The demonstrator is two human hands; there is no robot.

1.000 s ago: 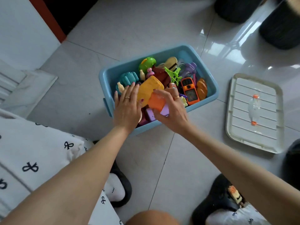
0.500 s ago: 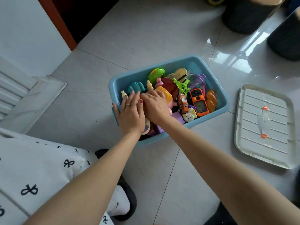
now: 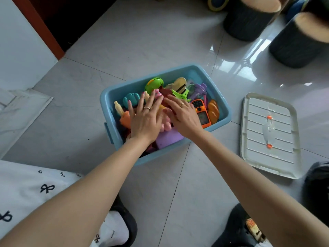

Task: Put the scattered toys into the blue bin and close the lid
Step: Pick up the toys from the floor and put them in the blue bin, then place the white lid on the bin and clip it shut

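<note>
Blue bin (image 3: 216, 90) on the floor (image 3: 142, 41), filled with toys (image 3: 201, 111). Left hand (image 3: 145, 118) and right hand (image 3: 185, 116) — fingers straight — press flat on the toys. Lid (image 3: 249, 157) lies beside the bin, off.

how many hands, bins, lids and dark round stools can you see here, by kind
hands: 2, left hand and right hand, both flat on the toys
blue bin: 1
lid: 1, on the floor, off the bin
dark round stools: 2
total: 6
</note>
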